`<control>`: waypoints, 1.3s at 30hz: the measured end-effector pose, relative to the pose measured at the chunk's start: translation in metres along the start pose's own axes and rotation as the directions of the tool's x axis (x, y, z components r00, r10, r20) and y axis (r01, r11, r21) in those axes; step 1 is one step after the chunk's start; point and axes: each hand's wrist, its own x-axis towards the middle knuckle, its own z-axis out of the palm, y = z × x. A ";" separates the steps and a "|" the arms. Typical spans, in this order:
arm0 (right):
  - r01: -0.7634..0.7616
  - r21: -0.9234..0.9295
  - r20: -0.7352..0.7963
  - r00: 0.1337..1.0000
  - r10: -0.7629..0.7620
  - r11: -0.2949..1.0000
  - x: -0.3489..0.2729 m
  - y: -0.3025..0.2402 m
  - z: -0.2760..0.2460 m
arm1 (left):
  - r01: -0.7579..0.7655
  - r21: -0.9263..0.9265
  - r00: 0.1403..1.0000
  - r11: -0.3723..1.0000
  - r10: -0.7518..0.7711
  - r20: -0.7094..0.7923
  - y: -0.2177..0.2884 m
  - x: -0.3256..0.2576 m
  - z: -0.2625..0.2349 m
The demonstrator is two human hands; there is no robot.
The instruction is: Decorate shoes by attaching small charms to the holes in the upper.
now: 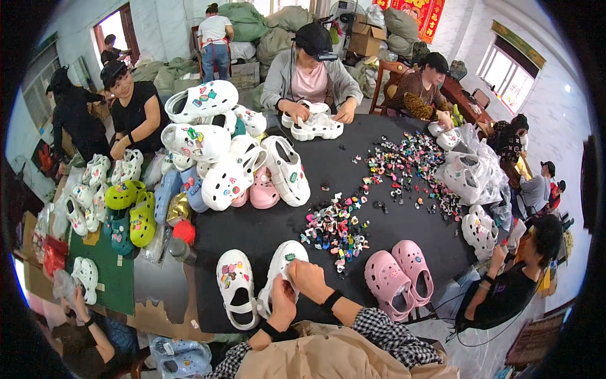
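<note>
Left hand (282, 301), fingers curled, grasps the white perforated foam clog with a green charm (276, 268). Right hand (308, 280), fingers bent inward, touches the clog's upper; whether it pinches anything cannot be told. Surface: black tabletop (341, 170) bearing a heap of small multicoloured charms (336, 232). Room: pale walls (161, 31), co-workers about. The clog lies under both hands, beside a white charm-decorated foam clog (235, 284).

Left hand (282, 303), right hand (309, 282): gripping white clog (276, 267) | decorated clog (232, 268): beside, left | pink clogs (385, 275): right | loose charms (335, 231): beyond
</note>
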 end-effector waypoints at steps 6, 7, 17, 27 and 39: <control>-0.010 0.079 -0.014 1.000 0.011 0.997 0.005 0.059 0.004 | 0.036 -0.018 0.995 0.999 -0.034 0.096 -0.006 0.030 -0.004; -0.023 0.073 -0.052 0.998 0.026 0.997 0.009 0.077 -0.001 | 0.039 -0.035 0.999 0.999 -0.038 0.039 -0.004 0.025 0.005; -0.307 0.136 -0.032 0.949 0.313 0.942 0.039 0.096 -0.031 | 0.158 -0.110 0.979 0.981 -0.141 0.146 0.005 0.023 0.003; -0.206 0.105 0.032 0.979 0.203 0.973 0.036 0.018 -0.002 | 0.214 -0.093 0.961 0.972 -0.192 0.200 0.008 0.018 0.000; -0.244 0.777 0.086 0.954 0.286 0.580 0.023 0.058 0.018 | 0.164 -0.062 0.940 0.984 -0.137 0.314 0.014 0.033 -0.001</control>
